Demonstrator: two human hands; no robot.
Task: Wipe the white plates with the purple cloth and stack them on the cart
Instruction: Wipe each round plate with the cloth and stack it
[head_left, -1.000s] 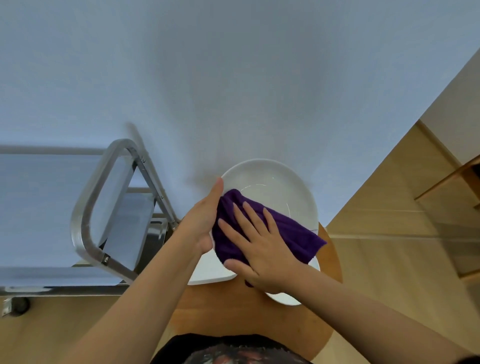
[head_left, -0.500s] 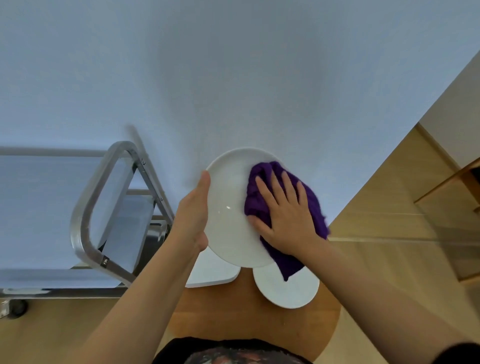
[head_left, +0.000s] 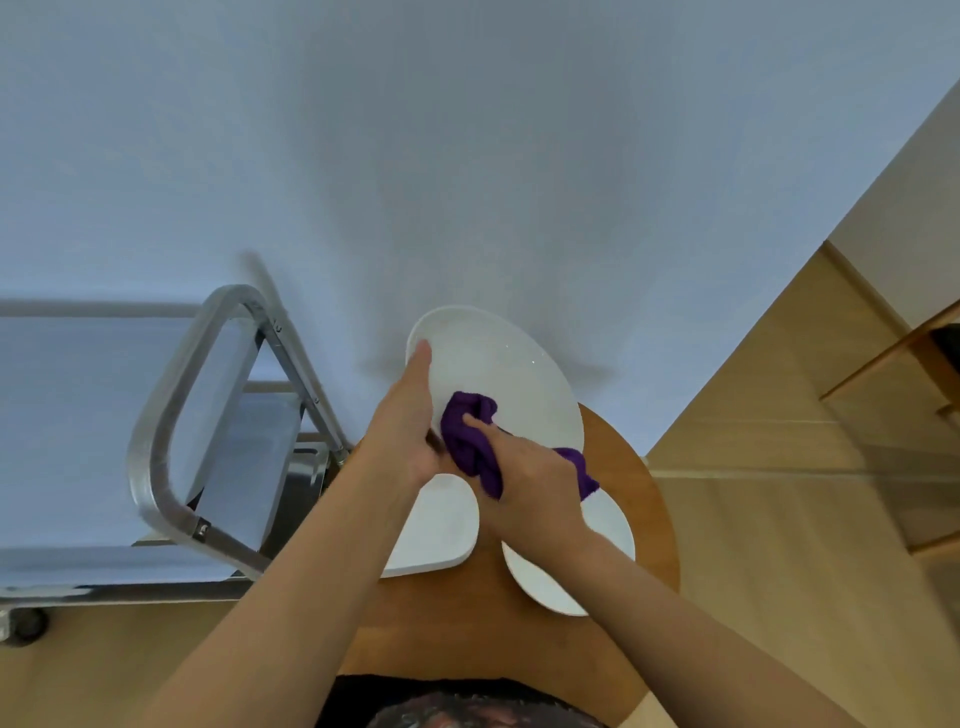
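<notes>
Left hand (head_left: 410, 426) gripping the left edge of a round white plate (head_left: 498, 374), thumb laid up along the rim, remaining fingers hidden behind the plate so their spread cannot be told. Plate held up off the table, tilted with its face toward the camera, plain glossy white, shallow, smooth rim, a few small specular glints near the upper right. Right hand (head_left: 530, 483) curled round a purple cloth (head_left: 470, 441), fingers clamped on it, pressing the wad against the lower-left part of the plate's face, just beside the left hand. Cloth deep violet, soft pile, bunched into a lump under the fingers, with a loose tail showing past the right side of the hand near the plate's lower edge. Below the held plate, two more white plates lying flat on a round wooden table (head_left: 644, 519): a rounded-square plate (head_left: 441, 525) to the left, partly covered by the left forearm, and a round plate (head_left: 566, 571) to the right, partly covered by the right forearm; the two near each other, contact not discernible. Metal cart (head_left: 171, 415) standing left of the table, brushed tubular handle loop toward the camera, shelves pale. Pale wall behind, wooden floor at right.
</notes>
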